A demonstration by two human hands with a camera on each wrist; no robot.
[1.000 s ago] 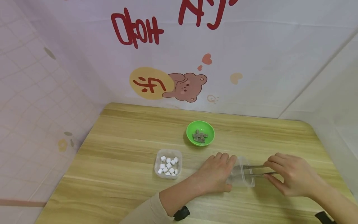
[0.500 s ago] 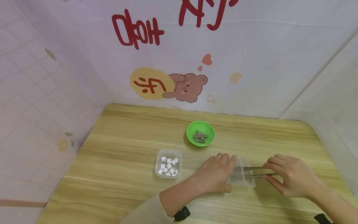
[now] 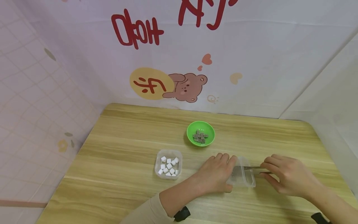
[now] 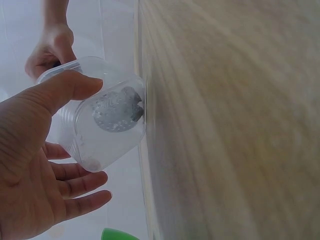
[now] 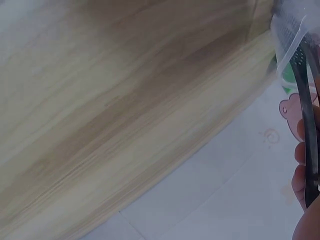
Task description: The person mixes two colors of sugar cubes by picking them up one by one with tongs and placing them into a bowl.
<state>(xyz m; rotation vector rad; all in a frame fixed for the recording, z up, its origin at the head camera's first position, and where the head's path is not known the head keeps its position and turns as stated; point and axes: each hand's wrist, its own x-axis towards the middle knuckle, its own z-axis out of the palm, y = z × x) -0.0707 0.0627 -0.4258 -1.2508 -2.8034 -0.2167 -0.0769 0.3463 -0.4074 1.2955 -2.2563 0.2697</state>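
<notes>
My left hand (image 3: 215,174) grips a clear plastic tub (image 3: 249,180) that lies tipped on its side on the table, mouth facing right. From the right, my right hand (image 3: 288,175) holds a pair of tongs (image 3: 253,168), whose perforated heads are inside the tub. The left wrist view shows a round tong head (image 4: 112,114) through the tub's base, with a few dark grey pieces (image 4: 135,106) beside it, low against the wall; whether the tongs pinch any is unclear. The tongs' dark handles (image 5: 309,135) lie along my right fingers in the right wrist view.
Behind the hands stands a green bowl (image 3: 191,130) with several grey cubes (image 3: 199,137). To the left sits a square clear container (image 3: 156,165) with several white cubes (image 3: 169,165). A printed cloth (image 3: 251,56) hangs behind the wooden table (image 3: 117,149).
My right hand has shifted slightly left, bringing the tongs a little deeper into the tub. The left hand and the tub stay in place.
</notes>
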